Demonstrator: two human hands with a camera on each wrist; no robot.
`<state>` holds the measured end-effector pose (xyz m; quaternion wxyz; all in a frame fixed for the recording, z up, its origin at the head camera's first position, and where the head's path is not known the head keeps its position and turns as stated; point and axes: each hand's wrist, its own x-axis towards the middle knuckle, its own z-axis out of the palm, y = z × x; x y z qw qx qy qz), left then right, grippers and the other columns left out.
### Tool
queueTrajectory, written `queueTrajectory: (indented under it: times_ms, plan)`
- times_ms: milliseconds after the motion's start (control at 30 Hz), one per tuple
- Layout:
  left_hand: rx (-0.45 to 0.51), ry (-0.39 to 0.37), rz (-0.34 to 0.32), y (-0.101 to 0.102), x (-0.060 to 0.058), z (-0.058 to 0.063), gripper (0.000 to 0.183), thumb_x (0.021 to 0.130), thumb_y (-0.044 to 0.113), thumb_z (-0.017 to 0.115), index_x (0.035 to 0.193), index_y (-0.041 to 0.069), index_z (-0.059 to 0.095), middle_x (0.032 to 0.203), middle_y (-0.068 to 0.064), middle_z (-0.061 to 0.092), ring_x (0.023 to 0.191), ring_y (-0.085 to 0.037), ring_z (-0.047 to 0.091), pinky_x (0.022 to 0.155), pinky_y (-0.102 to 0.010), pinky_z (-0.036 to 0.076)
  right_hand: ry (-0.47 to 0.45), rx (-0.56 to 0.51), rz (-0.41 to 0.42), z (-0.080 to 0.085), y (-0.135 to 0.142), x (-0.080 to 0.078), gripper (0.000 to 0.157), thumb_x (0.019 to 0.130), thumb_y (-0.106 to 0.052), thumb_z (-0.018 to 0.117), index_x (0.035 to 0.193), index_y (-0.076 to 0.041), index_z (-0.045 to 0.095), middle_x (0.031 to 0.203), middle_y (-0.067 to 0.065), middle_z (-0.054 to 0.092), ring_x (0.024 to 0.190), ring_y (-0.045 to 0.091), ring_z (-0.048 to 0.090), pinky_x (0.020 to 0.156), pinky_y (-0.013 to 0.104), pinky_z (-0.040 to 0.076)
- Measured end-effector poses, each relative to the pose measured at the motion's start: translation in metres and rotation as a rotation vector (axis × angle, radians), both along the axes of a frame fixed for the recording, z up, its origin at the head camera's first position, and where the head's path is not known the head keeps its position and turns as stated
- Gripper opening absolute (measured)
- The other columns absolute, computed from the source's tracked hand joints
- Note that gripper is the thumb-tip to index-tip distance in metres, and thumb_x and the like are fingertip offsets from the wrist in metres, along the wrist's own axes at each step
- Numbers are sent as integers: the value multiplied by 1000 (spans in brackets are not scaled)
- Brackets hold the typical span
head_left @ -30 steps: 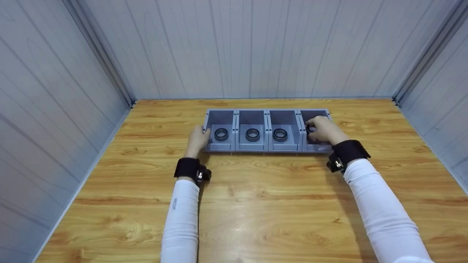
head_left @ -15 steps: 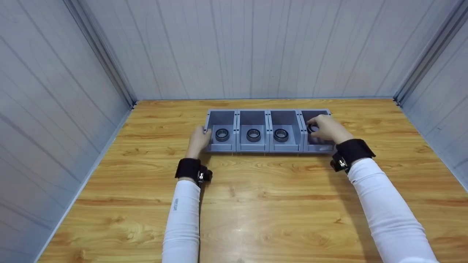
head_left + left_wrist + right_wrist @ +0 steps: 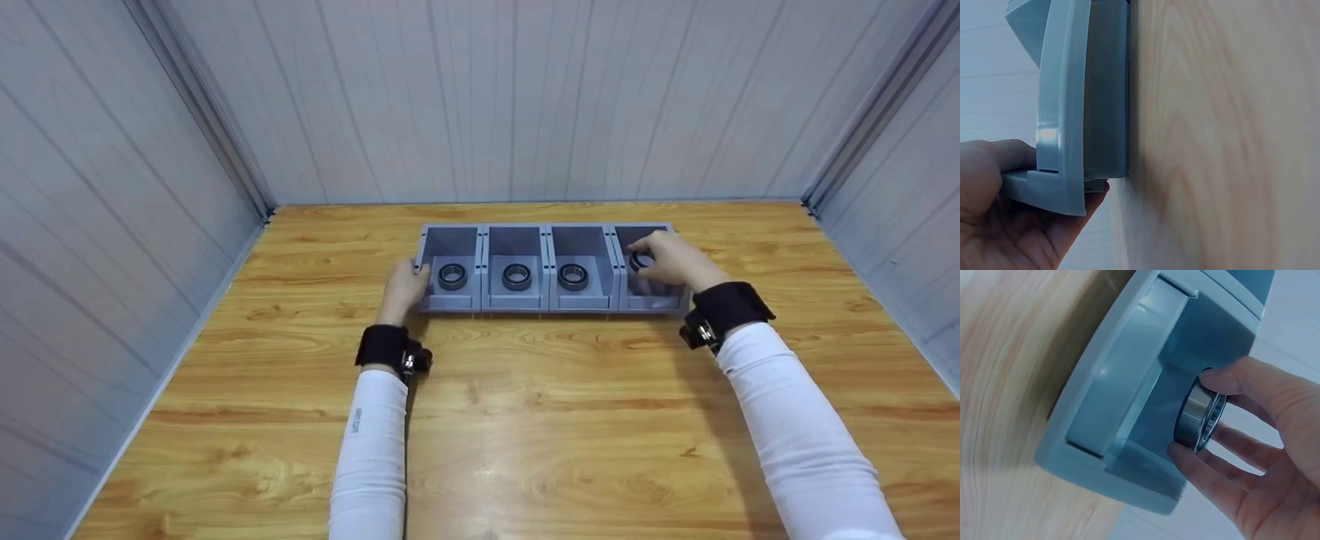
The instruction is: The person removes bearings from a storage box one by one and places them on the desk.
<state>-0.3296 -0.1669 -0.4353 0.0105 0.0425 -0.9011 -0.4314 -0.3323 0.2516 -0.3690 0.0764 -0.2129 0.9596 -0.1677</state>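
Clearly, left hand (image 3: 406, 285) grips a bin edge (image 3: 1060, 190), right hand (image 3: 675, 262) a bearing (image 3: 1193, 417) (broad tabletop (image 3: 540, 420) lies around both hands).

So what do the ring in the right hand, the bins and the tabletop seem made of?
Ring: metal, likely polished steel; its silvery outer band catches the light, though plating is possible. Bins: likely moulded plastic, semi-gloss; even grey with rounded edges and soft glare. Tabletop: wood or printed laminate, glossy; it shows grain and reflections, but which is unclear.
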Motion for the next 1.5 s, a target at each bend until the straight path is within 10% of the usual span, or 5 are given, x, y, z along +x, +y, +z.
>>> queueTrajectory:
  times_ms: [333, 800, 1500]
  plan:
    - [1, -27, 11, -1, 2, -2, 20, 96, 17, 46, 81, 5, 52, 71, -2, 42, 64, -16, 45, 57, -26, 37, -8, 10, -10, 3, 1, 1, 46, 78, -1, 66, 123, 8, 57, 86, 15, 64, 53, 14, 36, 53, 30, 37]
    - [4, -9, 7, -3, 0, -1, 20, 95, 16, 47, 80, 4, 52, 68, -1, 41, 63, -16, 44, 57, -26, 36, 5, 2, 10, 15, 0, 5, 45, 79, -2, 66, 122, 8, 57, 119, 28, 59, 96, 37, 59, 83, 49, 48]
    - [6, -22, -2, -1, 0, 0, 20, 96, 17, 45, 79, 7, 49, 70, -2, 41, 63, -16, 43, 57, -26, 36, 15, -20, 39, 21, 2, 4, 42, 78, 1, 63, 120, 7, 59, 111, 25, 63, 77, 23, 56, 67, 36, 46]
